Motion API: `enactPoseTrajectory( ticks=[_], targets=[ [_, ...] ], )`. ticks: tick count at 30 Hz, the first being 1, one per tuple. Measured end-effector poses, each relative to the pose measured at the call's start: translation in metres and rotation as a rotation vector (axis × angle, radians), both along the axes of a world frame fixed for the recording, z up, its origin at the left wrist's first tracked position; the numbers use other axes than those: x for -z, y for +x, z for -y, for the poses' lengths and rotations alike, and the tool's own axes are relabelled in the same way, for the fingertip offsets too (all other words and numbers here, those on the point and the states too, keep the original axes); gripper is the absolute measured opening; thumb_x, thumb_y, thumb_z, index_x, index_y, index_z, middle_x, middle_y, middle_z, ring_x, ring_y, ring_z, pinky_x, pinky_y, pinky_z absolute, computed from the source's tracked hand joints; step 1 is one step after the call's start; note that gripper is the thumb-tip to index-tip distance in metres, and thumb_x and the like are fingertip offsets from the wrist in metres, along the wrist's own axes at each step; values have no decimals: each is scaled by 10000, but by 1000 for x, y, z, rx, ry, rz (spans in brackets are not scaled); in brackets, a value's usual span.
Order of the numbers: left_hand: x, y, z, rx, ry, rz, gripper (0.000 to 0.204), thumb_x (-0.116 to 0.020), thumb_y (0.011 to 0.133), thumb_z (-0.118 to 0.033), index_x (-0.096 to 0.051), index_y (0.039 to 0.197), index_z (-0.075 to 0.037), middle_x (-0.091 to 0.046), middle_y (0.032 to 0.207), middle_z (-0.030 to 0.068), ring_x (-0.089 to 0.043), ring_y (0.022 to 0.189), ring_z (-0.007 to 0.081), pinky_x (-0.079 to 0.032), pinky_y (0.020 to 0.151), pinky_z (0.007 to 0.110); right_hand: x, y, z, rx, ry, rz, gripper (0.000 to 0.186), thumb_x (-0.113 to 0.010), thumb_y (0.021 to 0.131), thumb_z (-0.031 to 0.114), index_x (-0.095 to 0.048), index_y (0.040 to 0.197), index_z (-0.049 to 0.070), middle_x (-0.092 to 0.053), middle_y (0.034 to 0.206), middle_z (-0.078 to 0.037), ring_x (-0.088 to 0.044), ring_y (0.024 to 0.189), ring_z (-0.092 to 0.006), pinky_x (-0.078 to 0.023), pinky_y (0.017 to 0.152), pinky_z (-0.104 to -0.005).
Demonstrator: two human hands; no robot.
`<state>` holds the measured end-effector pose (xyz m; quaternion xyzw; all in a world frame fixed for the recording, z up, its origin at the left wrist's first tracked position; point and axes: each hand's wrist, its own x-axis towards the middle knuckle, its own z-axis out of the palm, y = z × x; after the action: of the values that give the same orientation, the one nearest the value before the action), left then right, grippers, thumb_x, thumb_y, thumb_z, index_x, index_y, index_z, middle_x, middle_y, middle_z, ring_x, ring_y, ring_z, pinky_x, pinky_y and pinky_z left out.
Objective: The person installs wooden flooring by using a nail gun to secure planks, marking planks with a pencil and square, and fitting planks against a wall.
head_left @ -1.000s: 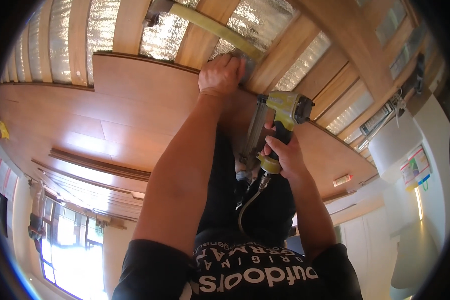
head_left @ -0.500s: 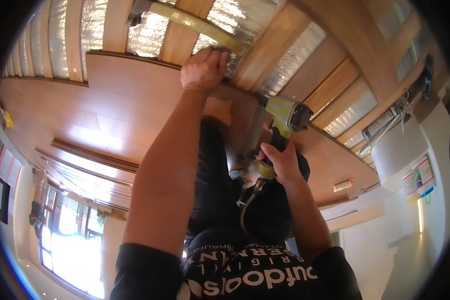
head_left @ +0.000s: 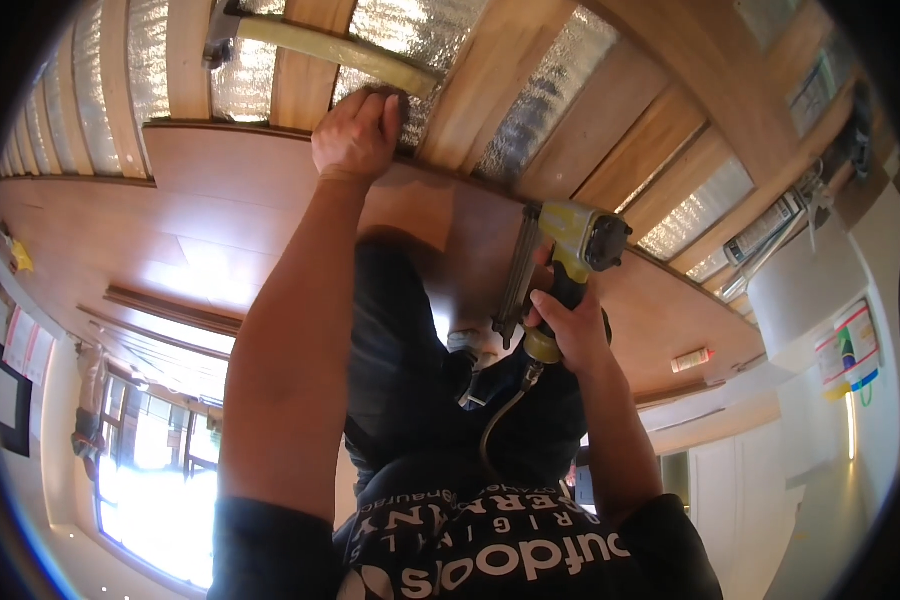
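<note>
– In the head view, how are the arms set?

– The left arm reaches well forward, nearly straight, ending in the left hand (head_left: 355, 137) at the edge of the laid boards (head_left: 250, 180); the right arm is drawn in nearer the body, right hand (head_left: 573, 325) before the thigh

– And what do they grasp?

– The right has its fingers wrapped round the handle of a nail gun (head_left: 582, 235). The left is curled, knuckles up; I cannot tell whether it grips anything

– Where is the nail gun exactly?

– Right of centre, over the laid boards near their edge, its magazine slanting down on the left. Whether it touches the boards I cannot tell

– Count the rest for me

– One nail gun, with one hose (head_left: 488, 430) at its base. One hammer (head_left: 335, 48) across the battens (head_left: 495, 75), its handle end near the left hand. One caulking gun (head_left: 763, 232) at right; one small red-and-white bottle (head_left: 692, 360) on the boards. Several battens, with silvery foil (head_left: 535, 110) between them
</note>
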<state>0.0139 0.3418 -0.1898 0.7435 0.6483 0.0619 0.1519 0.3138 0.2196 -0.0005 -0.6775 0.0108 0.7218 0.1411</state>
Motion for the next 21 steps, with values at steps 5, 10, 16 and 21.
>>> enactPoseTrajectory(
  ticks=[5, 10, 16, 21],
  targets=[
    [-1, -1, 0, 0, -43, -16, 282, -621, 1031, -335, -725, 852, -145, -722, 900, 41, -710, 764, 282, -582, 655, 422, 7, 22, 20, 2, -45, 14, 495, -678, 937, -20, -541, 1408, 46, -647, 1006, -35, -633, 730, -125, -544, 721, -291],
    [-1, 1, 0, 7, -39, -32, 283, -616, 1034, -337, -729, 863, -142, -731, 920, 52, -715, 781, 291, -587, 669, 428, 5, 30, 14, 79, -15, -52, 457, -685, 930, -5, -554, 1366, 32, -650, 1015, -43, -644, 727, -146, -558, 727, -311],
    [1, 0, 2, -2, -51, -28, 275, -606, 1037, -347, -732, 899, -146, -743, 966, 37, -719, 811, 291, -589, 678, 433, 11, 48, 36, 44, -49, -23, 525, -689, 926, -1, -525, 1423, 36, -646, 1022, -44, -637, 752, -145, -555, 733, -304],
    [-1, 0, 3, -2, -37, -44, 276, -589, 1045, -360, -732, 916, -161, -746, 982, 25, -721, 826, 291, -591, 686, 434, 2, 64, 32, 38, 32, -24, 553, -684, 931, -1, -518, 1457, 39, -643, 1042, -43, -632, 772, -143, -550, 746, -301]
  ],
)
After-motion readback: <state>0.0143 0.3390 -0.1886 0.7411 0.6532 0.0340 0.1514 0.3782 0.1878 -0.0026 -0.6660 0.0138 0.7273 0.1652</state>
